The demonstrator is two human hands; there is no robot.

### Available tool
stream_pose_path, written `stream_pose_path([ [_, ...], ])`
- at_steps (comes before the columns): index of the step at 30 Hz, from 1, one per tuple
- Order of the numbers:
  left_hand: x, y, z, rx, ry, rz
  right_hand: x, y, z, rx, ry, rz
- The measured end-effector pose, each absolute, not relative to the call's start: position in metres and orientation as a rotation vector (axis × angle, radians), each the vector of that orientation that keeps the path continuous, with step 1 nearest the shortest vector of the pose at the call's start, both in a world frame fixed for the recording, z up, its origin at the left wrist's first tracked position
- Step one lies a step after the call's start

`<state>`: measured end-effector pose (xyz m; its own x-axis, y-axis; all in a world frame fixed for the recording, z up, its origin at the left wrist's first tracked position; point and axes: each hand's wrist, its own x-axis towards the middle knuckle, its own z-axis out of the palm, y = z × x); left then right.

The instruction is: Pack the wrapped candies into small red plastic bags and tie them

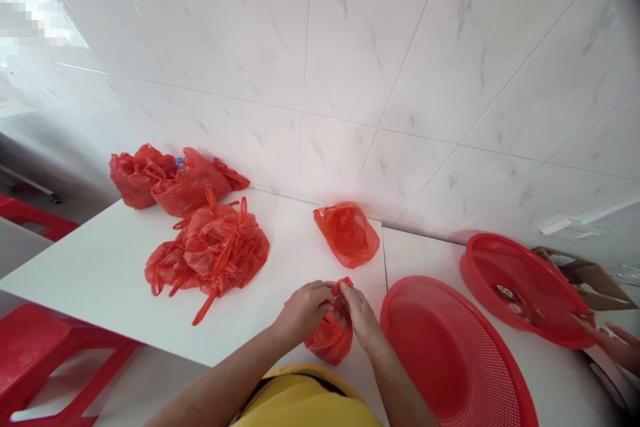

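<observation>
Close to my body, at the table's front edge, I have a small red plastic bag (330,340) between both hands. My left hand (310,307) pinches the top of the bag from the left. From the right, my right hand (356,310) grips the same gathered top, its fingers curled near the left ones. What the bag holds cannot be made out. Just beyond my hands, an open red plastic bag (349,235) lies by the wall. A heap of tied red bags (220,247) is to the left of them.
More filled red bags (185,180) sit against the tiled wall. At right stand a red perforated basket (440,340) and a red basin (525,280) with a few small items; another person's hand (607,340) touches its rim. A cardboard box (585,277) is behind. Red stools (45,353) stand left.
</observation>
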<state>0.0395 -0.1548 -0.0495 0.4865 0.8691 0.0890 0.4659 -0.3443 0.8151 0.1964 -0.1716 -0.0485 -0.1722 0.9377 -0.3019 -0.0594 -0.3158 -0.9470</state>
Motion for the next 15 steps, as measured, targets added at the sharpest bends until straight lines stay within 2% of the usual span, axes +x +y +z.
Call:
stream_pose_path([
  [6,0.035,-0.149,-0.071,1.768,1.257,0.811,0.212,-0.181,-0.062,-1.203,-1.208,1.628],
  [10,0.035,-0.152,-0.073,1.630,1.230,0.648,0.212,-0.184,-0.068,-1.244,-1.289,1.580],
  [15,0.038,-0.156,-0.068,1.622,1.273,0.587,0.209,-0.177,-0.082,-1.608,-1.375,1.199],
])
